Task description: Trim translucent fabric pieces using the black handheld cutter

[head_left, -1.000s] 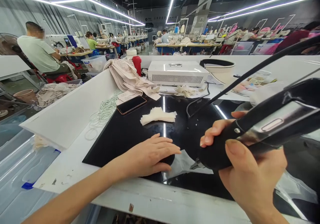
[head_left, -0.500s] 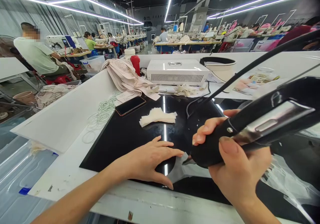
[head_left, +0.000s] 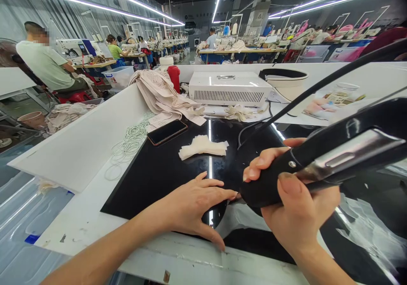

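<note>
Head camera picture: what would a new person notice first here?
First comes the big black tool gripped in the right hand, its tip low over the shiny black mat at the front of the table. The left hand lies flat beside that tip. Behind them sit a stack of pale cloth pieces, a phone and a white box.

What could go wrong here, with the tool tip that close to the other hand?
1. The left hand lies flat on the black mat, its fingertips right beside the tip of the black tool held by the right hand; a slip could catch a finger.
2. The tool's cable arcs across the work area and might snag.
</note>
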`<state>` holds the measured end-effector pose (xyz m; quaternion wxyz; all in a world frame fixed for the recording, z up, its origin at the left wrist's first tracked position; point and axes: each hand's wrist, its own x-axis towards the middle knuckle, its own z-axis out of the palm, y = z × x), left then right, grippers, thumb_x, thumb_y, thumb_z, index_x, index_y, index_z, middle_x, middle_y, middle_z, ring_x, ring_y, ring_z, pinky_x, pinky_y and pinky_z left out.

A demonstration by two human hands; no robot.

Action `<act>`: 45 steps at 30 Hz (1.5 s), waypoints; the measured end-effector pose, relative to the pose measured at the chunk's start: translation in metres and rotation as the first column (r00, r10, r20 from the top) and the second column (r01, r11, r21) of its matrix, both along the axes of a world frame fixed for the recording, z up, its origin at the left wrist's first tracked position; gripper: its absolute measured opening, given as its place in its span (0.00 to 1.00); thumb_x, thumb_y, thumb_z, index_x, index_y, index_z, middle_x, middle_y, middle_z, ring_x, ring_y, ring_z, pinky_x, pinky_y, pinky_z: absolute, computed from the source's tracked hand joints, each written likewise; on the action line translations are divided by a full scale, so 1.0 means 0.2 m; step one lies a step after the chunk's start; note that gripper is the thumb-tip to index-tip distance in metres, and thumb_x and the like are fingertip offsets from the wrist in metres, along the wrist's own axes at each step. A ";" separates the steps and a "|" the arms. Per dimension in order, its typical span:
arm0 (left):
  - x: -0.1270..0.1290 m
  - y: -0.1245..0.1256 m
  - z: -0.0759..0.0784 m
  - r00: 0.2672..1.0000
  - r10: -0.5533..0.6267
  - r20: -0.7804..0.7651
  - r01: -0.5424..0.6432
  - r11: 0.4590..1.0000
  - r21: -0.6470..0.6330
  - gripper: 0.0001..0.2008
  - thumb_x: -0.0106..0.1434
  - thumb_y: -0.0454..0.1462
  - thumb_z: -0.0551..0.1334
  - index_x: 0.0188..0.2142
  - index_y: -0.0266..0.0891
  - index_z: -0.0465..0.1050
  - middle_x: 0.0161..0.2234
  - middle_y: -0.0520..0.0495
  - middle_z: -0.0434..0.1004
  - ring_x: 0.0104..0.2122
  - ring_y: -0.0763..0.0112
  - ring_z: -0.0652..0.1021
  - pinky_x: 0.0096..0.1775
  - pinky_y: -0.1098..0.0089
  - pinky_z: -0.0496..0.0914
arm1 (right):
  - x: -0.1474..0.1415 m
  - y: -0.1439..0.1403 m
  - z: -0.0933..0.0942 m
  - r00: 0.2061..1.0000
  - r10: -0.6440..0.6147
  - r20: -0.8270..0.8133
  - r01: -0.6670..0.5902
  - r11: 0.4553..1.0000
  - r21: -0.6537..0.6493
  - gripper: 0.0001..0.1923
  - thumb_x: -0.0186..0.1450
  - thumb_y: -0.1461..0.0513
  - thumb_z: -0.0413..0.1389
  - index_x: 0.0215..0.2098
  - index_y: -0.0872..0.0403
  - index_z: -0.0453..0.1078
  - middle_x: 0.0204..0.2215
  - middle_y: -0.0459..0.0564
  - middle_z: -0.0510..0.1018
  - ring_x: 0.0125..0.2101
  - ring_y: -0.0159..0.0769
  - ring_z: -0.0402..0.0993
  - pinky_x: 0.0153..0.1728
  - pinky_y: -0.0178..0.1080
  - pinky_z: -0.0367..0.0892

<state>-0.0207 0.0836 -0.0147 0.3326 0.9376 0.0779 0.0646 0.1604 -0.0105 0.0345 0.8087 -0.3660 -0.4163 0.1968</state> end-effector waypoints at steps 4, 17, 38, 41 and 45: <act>0.00 0.00 0.01 1.000 0.003 0.010 -0.003 1.000 -0.003 0.50 0.64 0.59 0.78 0.77 0.47 0.64 0.70 0.35 0.77 0.76 0.40 0.67 0.78 0.35 0.48 | 0.00 -0.01 0.01 1.000 0.005 0.006 -0.005 1.000 0.015 0.23 0.65 0.52 0.76 0.53 0.45 0.75 0.32 0.41 0.81 0.26 0.36 0.77 0.28 0.41 0.76; 0.01 -0.02 0.04 1.000 0.012 -0.001 -0.012 1.000 -0.014 0.49 0.62 0.56 0.81 0.76 0.50 0.65 0.72 0.40 0.74 0.77 0.42 0.66 0.78 0.33 0.45 | -0.01 -0.03 0.01 1.000 0.000 0.018 0.001 1.000 -0.024 0.21 0.66 0.52 0.75 0.51 0.45 0.74 0.30 0.41 0.80 0.25 0.36 0.77 0.28 0.41 0.76; 0.02 0.00 0.02 0.999 -0.038 0.006 0.038 0.999 0.014 0.45 0.64 0.51 0.80 0.75 0.47 0.66 0.73 0.38 0.72 0.77 0.41 0.65 0.77 0.30 0.47 | -0.11 -0.11 0.02 0.988 0.157 0.005 -0.157 0.987 -0.008 0.21 0.67 0.51 0.74 0.53 0.44 0.75 0.30 0.42 0.76 0.25 0.36 0.74 0.27 0.39 0.78; 0.02 0.00 0.02 0.999 -0.038 0.010 0.037 0.999 0.022 0.43 0.65 0.51 0.80 0.74 0.49 0.68 0.73 0.39 0.73 0.77 0.41 0.65 0.77 0.32 0.49 | -0.12 -0.11 0.02 0.989 0.148 0.025 -0.148 0.989 -0.018 0.20 0.69 0.51 0.72 0.53 0.44 0.74 0.30 0.43 0.76 0.26 0.36 0.74 0.29 0.40 0.78; 0.02 0.00 0.02 1.000 -0.025 0.013 0.025 0.999 0.028 0.45 0.65 0.51 0.80 0.75 0.49 0.66 0.74 0.37 0.71 0.78 0.42 0.64 0.77 0.30 0.47 | -0.12 -0.11 0.02 0.991 0.128 0.044 -0.126 0.991 -0.044 0.18 0.70 0.51 0.71 0.53 0.44 0.73 0.30 0.43 0.76 0.26 0.37 0.74 0.29 0.41 0.78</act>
